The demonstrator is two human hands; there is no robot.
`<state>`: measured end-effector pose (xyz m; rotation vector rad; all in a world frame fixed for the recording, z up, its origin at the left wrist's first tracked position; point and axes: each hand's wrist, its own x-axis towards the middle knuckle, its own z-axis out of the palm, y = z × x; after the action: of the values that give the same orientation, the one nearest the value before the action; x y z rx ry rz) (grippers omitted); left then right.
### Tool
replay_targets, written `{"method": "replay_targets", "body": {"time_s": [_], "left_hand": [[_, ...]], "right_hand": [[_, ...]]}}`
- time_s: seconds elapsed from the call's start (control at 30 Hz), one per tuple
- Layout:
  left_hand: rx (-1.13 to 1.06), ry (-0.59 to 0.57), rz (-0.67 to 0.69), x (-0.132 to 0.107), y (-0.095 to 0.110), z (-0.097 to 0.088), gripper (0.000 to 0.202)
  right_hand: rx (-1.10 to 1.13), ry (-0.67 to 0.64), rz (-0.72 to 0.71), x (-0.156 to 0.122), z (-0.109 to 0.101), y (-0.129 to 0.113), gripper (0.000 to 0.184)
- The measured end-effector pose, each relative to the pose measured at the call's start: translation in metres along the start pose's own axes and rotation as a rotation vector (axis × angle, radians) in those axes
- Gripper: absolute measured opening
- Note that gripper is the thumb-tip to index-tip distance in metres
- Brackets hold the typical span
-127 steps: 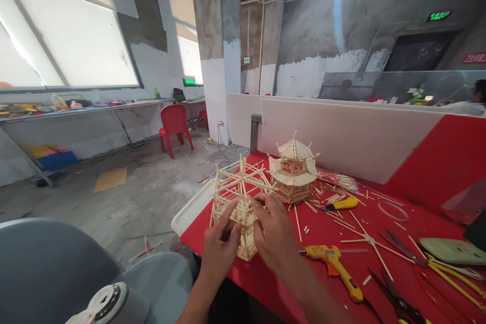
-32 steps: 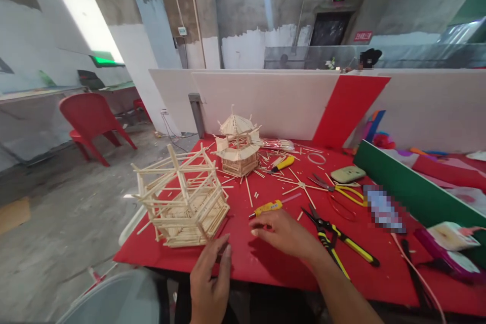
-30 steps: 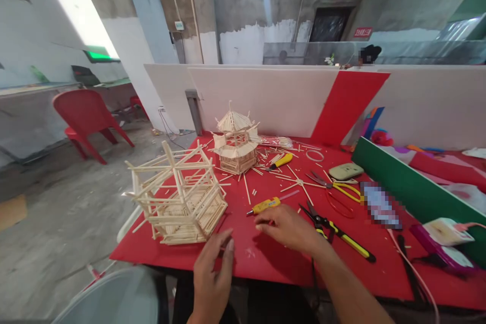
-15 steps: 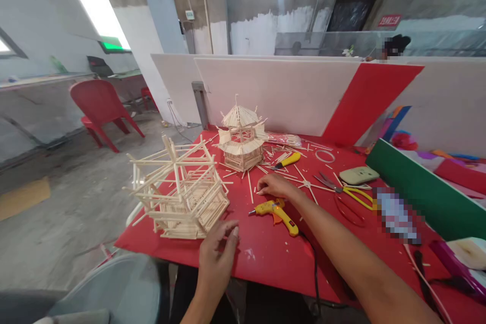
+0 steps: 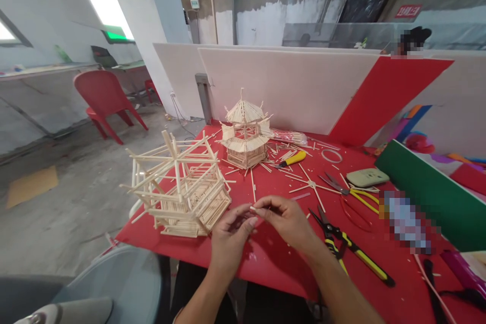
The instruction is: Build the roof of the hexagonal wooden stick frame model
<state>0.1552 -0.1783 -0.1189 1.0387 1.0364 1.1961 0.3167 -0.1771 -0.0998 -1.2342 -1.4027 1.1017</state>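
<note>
My two hands meet over the front of the red table (image 5: 277,268). My right hand (image 5: 288,220) pinches a short pale stick (image 5: 252,208) between thumb and forefinger. My left hand (image 5: 231,235) is curled, and its fingertips close on the same stick from the left. Just left of my hands stands an unfinished open frame of wooden sticks (image 5: 178,187). Behind it is a finished small stick pagoda (image 5: 245,129). Loose sticks lie scattered around the pagoda.
Yellow-and-black pliers (image 5: 353,248) lie right of my right hand, with yellow-handled scissors (image 5: 353,192), a star of sticks (image 5: 313,185), a yellow knife (image 5: 290,158) and a pale case (image 5: 367,177) further back. A green board (image 5: 429,192) lies at right. A red chair (image 5: 102,101) stands on the floor at left.
My right hand reached out to the loose sticks by the pagoda and came back. Both hands have now closed together on a short stick. The glue gun is out of sight.
</note>
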Motion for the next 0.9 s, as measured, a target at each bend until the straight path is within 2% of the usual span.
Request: {"method": "replay_targets", "body": {"time_s": [0.1,0.17,0.33,0.4,0.47,0.57,0.67,0.73,0.77,0.9], "left_hand": [[-0.059,-0.003,0.002,0.000,0.001,0.004,0.023],[-0.045,0.003,0.017,-0.001,0.002,0.002,0.018],[0.024,0.053,0.069,-0.006,0.004,-0.004,0.017],[0.058,0.061,0.051,-0.009,0.004,-0.004,0.020],[0.106,0.072,0.018,-0.012,0.000,-0.003,0.021],[0.162,0.072,-0.039,-0.015,-0.017,-0.004,0.023],[0.228,0.023,-0.042,-0.015,-0.044,-0.007,0.022],[0.364,-0.013,0.058,-0.016,-0.060,-0.009,0.017],[0.456,-0.031,0.138,-0.017,-0.066,-0.010,0.014],[0.830,-0.058,0.470,-0.022,-0.074,-0.008,0.010]], "right_hand": [[0.203,0.102,0.040,-0.013,0.019,0.000,0.020],[0.243,0.123,0.054,-0.016,0.026,0.001,0.021],[0.211,0.008,0.047,-0.026,0.028,-0.001,0.020],[0.074,0.011,0.019,-0.033,0.021,0.001,0.021],[-0.186,0.087,-0.024,-0.043,0.007,0.008,0.022],[-0.659,0.267,-0.039,-0.067,-0.032,0.029,0.028],[-1.112,0.430,0.129,-0.101,-0.075,0.058,0.050],[-1.288,0.443,0.299,-0.124,-0.096,0.075,0.066],[-1.332,0.416,0.338,-0.133,-0.103,0.081,0.069],[-1.405,0.342,0.372,-0.150,-0.111,0.088,0.056]]}}
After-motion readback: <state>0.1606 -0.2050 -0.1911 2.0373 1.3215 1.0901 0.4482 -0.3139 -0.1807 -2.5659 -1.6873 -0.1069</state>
